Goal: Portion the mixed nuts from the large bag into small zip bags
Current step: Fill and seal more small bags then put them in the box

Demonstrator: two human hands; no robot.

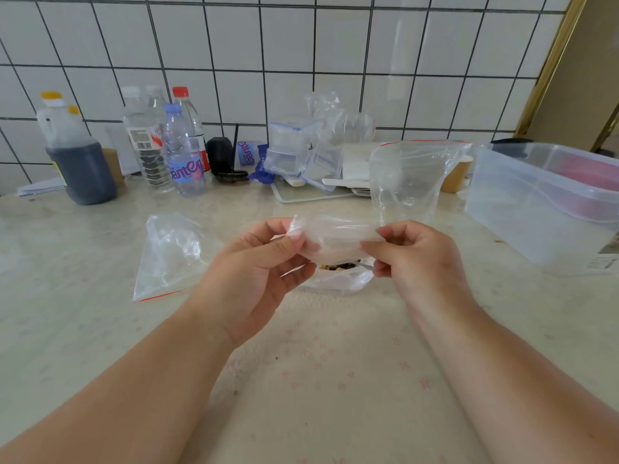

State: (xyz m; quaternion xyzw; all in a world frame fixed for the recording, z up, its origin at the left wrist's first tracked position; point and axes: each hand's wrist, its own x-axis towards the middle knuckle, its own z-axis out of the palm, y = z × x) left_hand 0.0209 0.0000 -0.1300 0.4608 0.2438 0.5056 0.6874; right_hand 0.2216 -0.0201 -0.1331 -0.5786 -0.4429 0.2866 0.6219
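Both hands pinch one small zip bag above the middle of the worktop: left hand at its left end, right hand at its right, fingers curled. Beneath it lies the bag of mixed nuts. A large empty zip bag stands toward the back edge.

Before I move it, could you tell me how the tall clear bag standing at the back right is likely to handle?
The tall clear bag looks empty, so probably very light. Its thin, wrinkled film suggests it will be floppy and collapse when gripped. Standing upright and unsupported, it would likely tip at a nudge.
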